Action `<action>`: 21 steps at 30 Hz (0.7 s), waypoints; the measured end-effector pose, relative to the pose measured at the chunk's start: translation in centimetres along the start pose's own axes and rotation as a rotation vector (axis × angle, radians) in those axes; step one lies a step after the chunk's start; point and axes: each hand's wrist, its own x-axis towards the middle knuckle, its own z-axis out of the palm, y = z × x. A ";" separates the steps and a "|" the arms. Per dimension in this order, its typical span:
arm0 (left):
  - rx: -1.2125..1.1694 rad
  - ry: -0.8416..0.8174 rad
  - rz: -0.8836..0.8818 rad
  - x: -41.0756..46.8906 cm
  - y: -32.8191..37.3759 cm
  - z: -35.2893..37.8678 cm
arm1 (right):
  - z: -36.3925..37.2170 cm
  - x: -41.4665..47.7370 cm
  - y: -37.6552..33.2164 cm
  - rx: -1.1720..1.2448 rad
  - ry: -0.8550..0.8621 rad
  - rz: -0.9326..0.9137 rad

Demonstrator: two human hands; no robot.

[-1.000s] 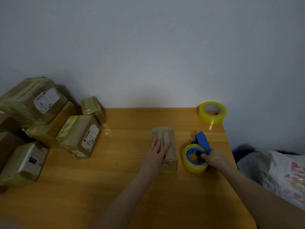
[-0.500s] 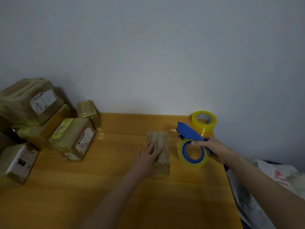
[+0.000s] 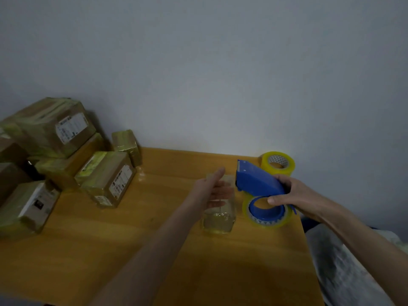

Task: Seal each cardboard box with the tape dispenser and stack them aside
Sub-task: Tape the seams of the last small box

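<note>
Cardboard box (image 3: pixel 217 219) lies beneath left hand (image 3: pixel 212 191); right hand (image 3: pixel 293 193) grips dispenser (image 3: pixel 256 182).

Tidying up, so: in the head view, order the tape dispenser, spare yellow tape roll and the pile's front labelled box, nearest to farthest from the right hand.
1. tape dispenser: held in the right hand.
2. spare yellow tape roll: just behind it, far right.
3. labelled box: far over on the left.
</note>
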 end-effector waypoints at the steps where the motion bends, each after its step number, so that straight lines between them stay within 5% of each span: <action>1: 0.014 0.019 0.012 -0.1 0.0 -0.1 | 0.2 0.0 -0.1 -0.026 -0.007 0.002; 12: 0.320 0.167 0.133 -0.9 -2.3 -1.7 | 2.1 0.0 -1.2 -0.581 -0.072 -0.244; 21: 0.367 0.301 0.061 -2.5 -4.6 -5.9 | -0.4 -0.8 1.3 -0.614 -0.129 -0.151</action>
